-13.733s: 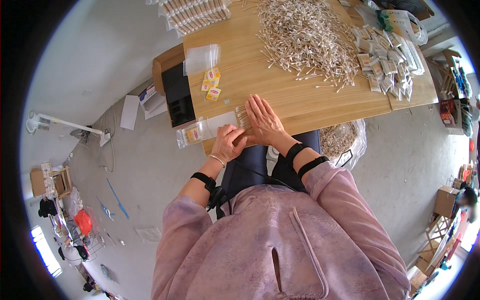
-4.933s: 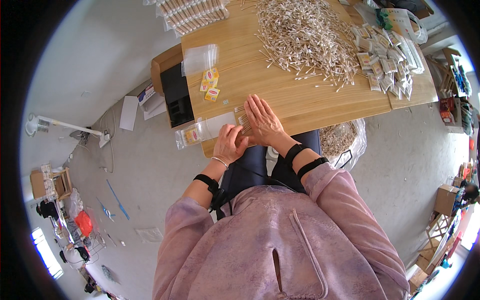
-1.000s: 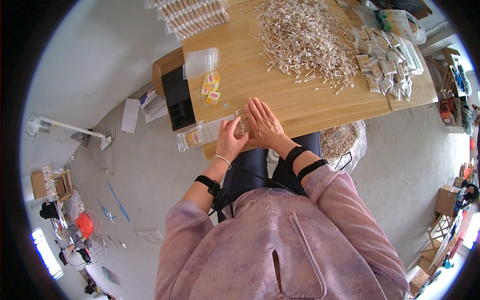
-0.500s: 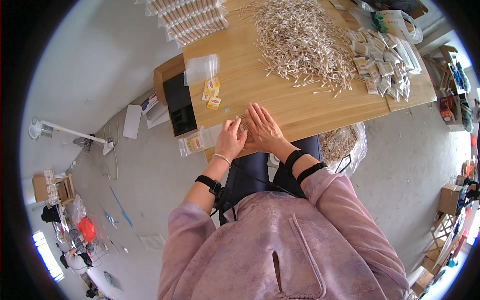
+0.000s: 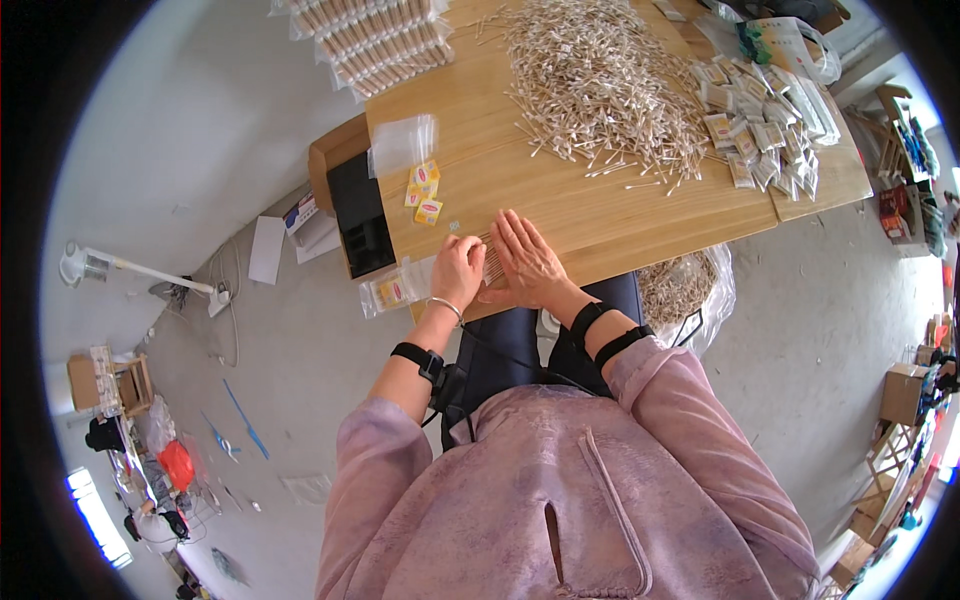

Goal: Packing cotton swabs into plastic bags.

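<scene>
At the table's near edge, my right hand lies flat beside a small row of cotton swabs, its fingers stretched out and held close together. My left hand is at the other side of that row, with fingers bent and pinched; what is in the pinch, if anything, is hidden. To the left of it rests a clear plastic bag with a yellow label card showing through. Several yellow cards lie just beyond, by a stack of clear empty bags.
A big heap of loose cotton swabs covers the table's far middle. Filled packets pile up at the right; bundled packs stand far left. Below the edge, a bag of swabs stands right, an open carton left.
The left fingers have drawn together and shifted slightly left, away from the swabs, uncovering more of them. My right hand stays nearly where it was.
</scene>
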Tool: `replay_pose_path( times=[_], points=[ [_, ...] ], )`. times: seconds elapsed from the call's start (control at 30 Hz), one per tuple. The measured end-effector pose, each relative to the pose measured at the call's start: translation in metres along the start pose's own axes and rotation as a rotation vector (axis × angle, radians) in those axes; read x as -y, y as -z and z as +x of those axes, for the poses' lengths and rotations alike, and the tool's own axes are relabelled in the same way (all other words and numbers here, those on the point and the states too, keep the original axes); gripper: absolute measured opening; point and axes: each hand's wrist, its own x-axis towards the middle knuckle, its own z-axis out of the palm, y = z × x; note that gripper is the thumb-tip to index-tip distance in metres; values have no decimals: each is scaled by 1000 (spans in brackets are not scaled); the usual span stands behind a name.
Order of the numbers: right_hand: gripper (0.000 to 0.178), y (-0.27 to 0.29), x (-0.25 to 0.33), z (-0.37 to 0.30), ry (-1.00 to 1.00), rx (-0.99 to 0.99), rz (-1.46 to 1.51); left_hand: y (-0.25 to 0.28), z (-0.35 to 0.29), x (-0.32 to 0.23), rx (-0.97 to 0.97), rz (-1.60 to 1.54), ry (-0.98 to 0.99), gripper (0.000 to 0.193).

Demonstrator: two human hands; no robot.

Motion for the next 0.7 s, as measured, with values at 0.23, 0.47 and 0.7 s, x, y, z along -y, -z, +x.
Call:
replay_pose_path(
  times=[0.23, 0.47, 0.7],
  points=[
    [116, 2, 0, 0, 1, 28, 14, -1, 26, 8, -48, -46, -50, 8],
    [117, 3, -1, -1, -16, 37, 13, -2, 38, 8, -38, -1, -136, 8],
    [116, 4, 5, 3, -3, 40, 9, 0, 40, 24, -102, -3, -145, 8]
  ],
)
